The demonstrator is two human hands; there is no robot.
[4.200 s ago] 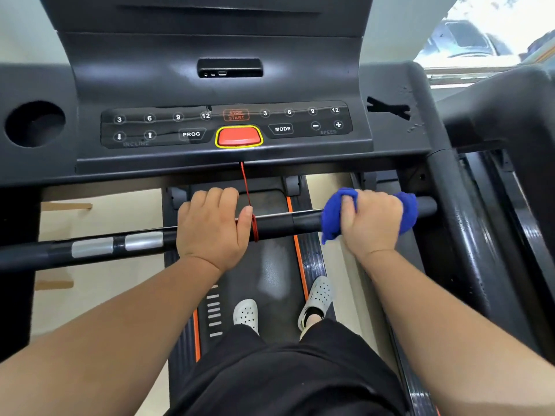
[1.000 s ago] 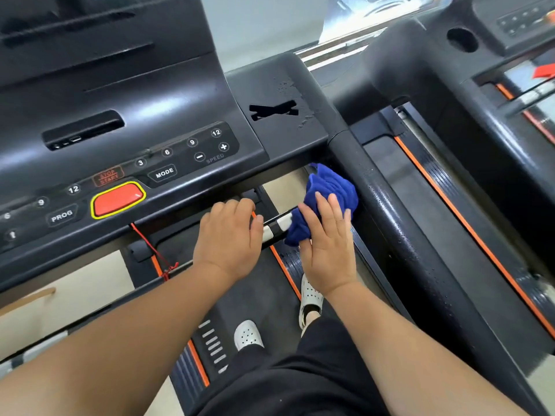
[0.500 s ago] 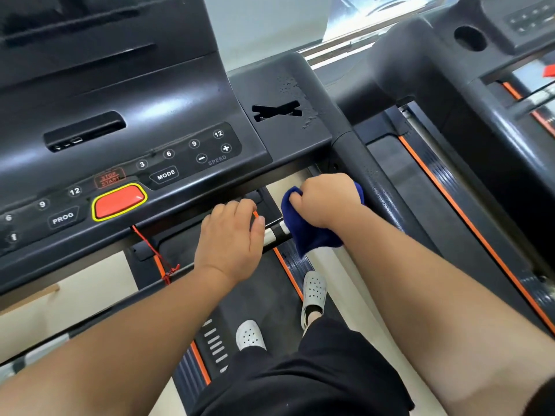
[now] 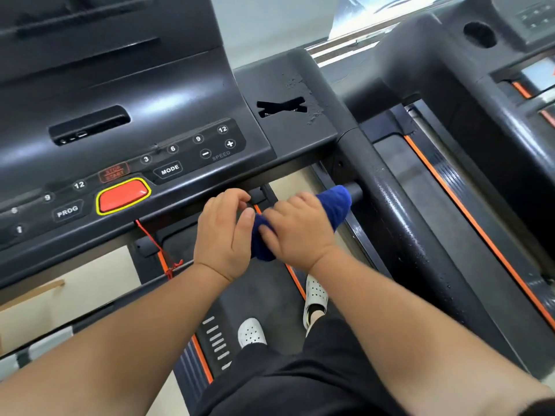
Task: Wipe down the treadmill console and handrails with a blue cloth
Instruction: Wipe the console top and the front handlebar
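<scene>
Gripping blue cloth (image 4: 332,202), right hand (image 4: 298,229)

The cloth (image 4: 332,205) lies wrapped over the crossbar (image 4: 356,191) below the console (image 4: 180,121), under the right hand (image 4: 300,232). The left hand (image 4: 223,235) sits just left, touching it. The side rail (image 4: 399,223) runs along the right.

it was a gym or fitness room. a treadmill console (image 4: 144,163) with speed, incline, mode and prog buttons and a red stop button (image 4: 123,195) filled the view, with the running belt (image 4: 264,295) below it. a second treadmill (image 4: 480,85) stood just beside it on the right, and a window (image 4: 360,16) showed behind.
</scene>
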